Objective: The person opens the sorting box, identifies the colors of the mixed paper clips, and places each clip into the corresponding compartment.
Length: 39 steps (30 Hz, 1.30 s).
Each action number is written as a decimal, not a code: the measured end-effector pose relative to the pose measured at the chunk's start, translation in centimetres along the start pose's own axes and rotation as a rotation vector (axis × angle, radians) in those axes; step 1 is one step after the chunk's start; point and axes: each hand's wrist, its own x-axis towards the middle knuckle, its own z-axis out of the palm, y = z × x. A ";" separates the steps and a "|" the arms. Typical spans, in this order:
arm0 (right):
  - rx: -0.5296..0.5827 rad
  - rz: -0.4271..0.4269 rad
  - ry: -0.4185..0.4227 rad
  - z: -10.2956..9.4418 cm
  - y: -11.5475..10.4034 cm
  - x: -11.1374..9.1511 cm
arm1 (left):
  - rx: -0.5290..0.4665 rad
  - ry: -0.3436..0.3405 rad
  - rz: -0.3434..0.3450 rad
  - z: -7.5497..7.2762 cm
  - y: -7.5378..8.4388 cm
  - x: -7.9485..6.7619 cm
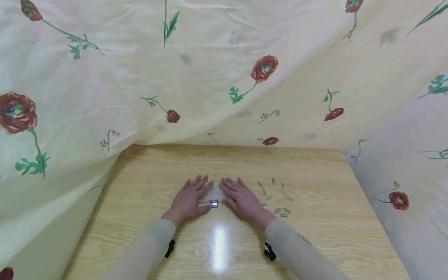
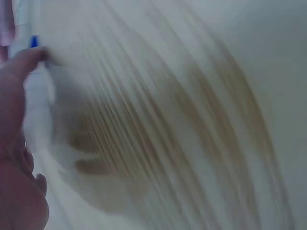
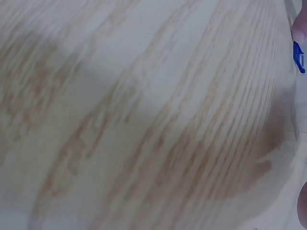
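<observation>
Left hand, right hand, both touching one clear box, ten paperclips

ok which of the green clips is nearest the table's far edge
The green clip lying between a blue clip and a red clip; the other two green clips lie close together, lower in the head view.

Fingers only partly in; blue clip just below upper fingertip; clear plastic between fingers; wood-grain desk left of them.
</observation>
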 end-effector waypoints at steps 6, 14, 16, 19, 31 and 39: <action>-0.038 0.021 -0.023 -0.1 -0.1 -0.3 | 0.014 0.002 0.022 0.1 0.1 0.0; -0.047 0.003 -0.035 -0.3 -0.2 -0.1 | 0.056 0.022 0.023 0.1 -0.4 -0.4; -0.061 -0.004 -0.030 -0.2 0.0 -0.1 | 0.064 0.038 0.037 0.1 -0.7 -0.5; -0.068 -0.021 -0.016 -0.1 0.2 -0.2 | 0.080 0.063 0.051 0.1 -1.2 -0.8; 0.010 -0.063 0.001 -0.6 0.6 -0.7 | 0.021 0.097 0.062 -0.2 -2.1 -1.7; 0.027 -0.034 -0.005 -0.7 1.1 -1.8 | -0.086 0.108 0.010 -0.2 -1.9 -2.1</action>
